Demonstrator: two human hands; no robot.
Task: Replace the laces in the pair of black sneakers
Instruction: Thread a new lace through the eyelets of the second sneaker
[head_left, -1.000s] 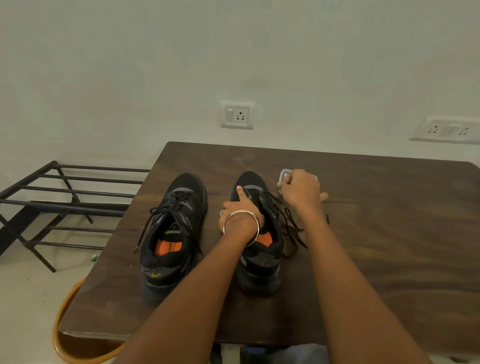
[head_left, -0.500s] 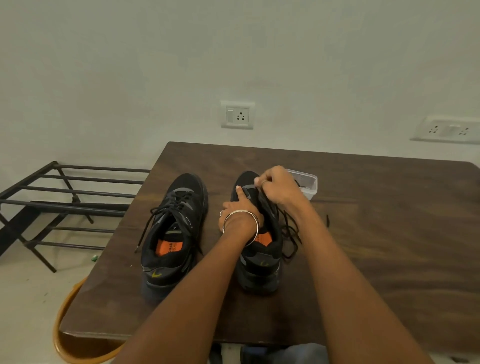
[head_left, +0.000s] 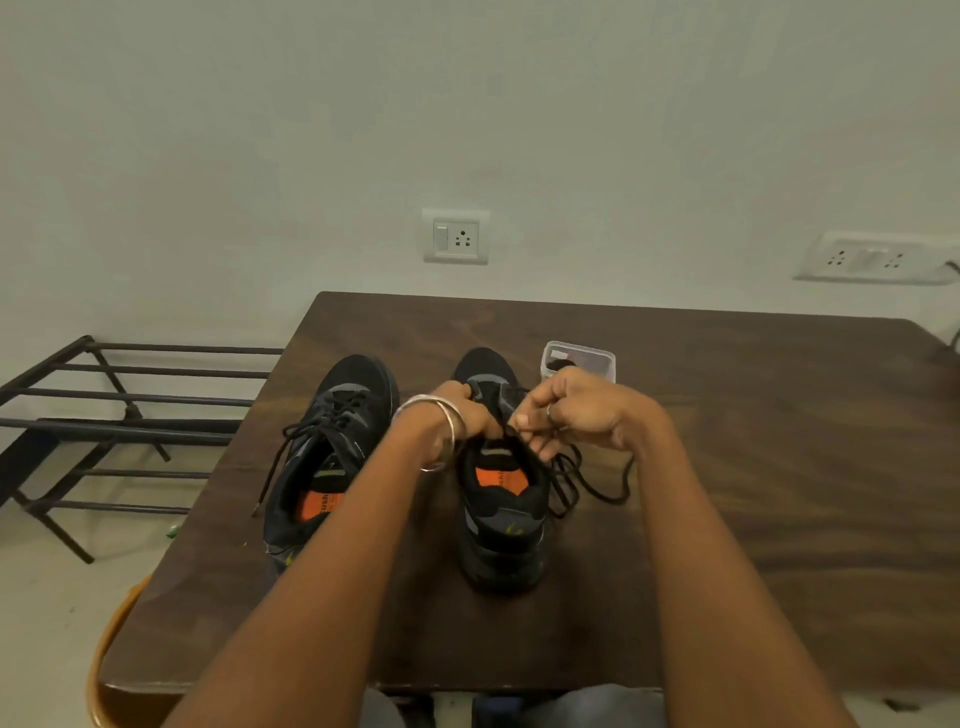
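Two sneakers: both black with orange insoles, side by side, toes toward the wall, on the dark wooden table at centre frame.
Left sneaker: laced, its lace ends hanging loose over its left side; no hand touches it, same as before.
Right sneaker: lower centre of the frame, just right of the first, both hands working above its tongue.
Left hand: fingers curled at the upper eyelets, pinching the black lace; half a second ago it lay on the tongue with a finger pointing toward the toe.
Right hand: fingers and thumb pinched on the same lace just right of the left hand; one second ago it was at the plastic container, and it has since come back over the shoe.
Lace slack: loops pile on the table touching the right side of the shoe.
Plastic container: small and clear, beyond the right hand near the shoe's toe, something dark inside that I cannot make out; now fully uncovered.
Bangle: silver, on the left wrist.
Metal rack: black bars, left of the frame, on the floor.
Wall socket: above the table's far edge.
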